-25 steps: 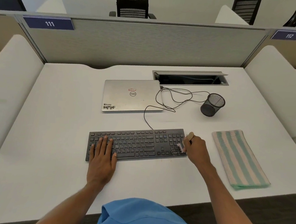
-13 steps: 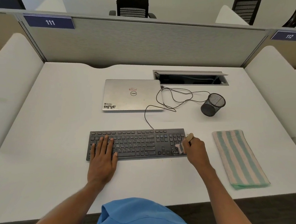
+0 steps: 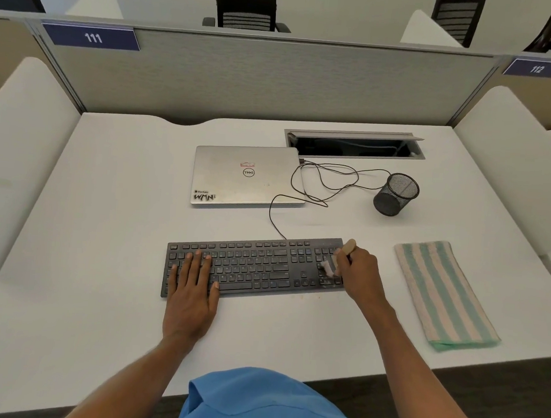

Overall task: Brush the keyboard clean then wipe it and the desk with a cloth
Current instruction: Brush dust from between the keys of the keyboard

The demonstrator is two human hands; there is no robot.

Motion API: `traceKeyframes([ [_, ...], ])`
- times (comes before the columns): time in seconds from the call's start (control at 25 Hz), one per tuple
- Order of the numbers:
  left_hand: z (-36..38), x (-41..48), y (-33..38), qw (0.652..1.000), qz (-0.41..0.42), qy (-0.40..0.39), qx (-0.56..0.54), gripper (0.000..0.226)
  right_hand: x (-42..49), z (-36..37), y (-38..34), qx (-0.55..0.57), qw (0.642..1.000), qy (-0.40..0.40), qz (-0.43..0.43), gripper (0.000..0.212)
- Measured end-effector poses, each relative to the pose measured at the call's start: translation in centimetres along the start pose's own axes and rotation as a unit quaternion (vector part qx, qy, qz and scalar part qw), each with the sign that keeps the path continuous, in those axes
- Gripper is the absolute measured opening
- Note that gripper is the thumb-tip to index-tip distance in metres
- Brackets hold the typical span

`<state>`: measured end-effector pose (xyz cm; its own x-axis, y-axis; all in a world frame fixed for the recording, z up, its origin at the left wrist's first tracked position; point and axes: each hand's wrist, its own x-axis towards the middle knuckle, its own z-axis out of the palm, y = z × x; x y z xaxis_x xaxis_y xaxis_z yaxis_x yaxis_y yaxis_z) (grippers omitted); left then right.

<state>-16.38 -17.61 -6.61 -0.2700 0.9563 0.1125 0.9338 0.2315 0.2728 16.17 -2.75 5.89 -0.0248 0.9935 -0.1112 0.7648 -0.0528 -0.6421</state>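
Note:
A black keyboard (image 3: 257, 266) lies across the near middle of the white desk (image 3: 103, 229). My left hand (image 3: 192, 288) rests flat on its left keys with straight fingers. My right hand (image 3: 359, 273) grips a small brush (image 3: 328, 268) with a tan wooden handle; its pale bristles touch the number pad at the keyboard's right end. A folded cloth (image 3: 441, 292) with green and cream stripes lies on the desk to the right of the keyboard, apart from both hands.
A shut silver laptop (image 3: 247, 177) sits behind the keyboard, with a black cable (image 3: 321, 186) looping to its right. A black mesh pen cup (image 3: 396, 194) stands further right. An open cable hatch (image 3: 353, 144) is at the back. Grey partitions enclose the desk.
The brush has shifted slightly over the number pad, its bristles now a little further left and up. My left hand has stayed in place.

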Motion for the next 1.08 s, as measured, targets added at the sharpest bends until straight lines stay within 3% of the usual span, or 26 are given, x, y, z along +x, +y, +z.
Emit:
traceKeyframes([
  [1.08,-0.1,-0.1,-0.7,0.999,0.015,0.004,-0.029,0.065,-1.2,-0.3,-1.6,-0.004,0.999,-0.054,-0.005,0.035],
])
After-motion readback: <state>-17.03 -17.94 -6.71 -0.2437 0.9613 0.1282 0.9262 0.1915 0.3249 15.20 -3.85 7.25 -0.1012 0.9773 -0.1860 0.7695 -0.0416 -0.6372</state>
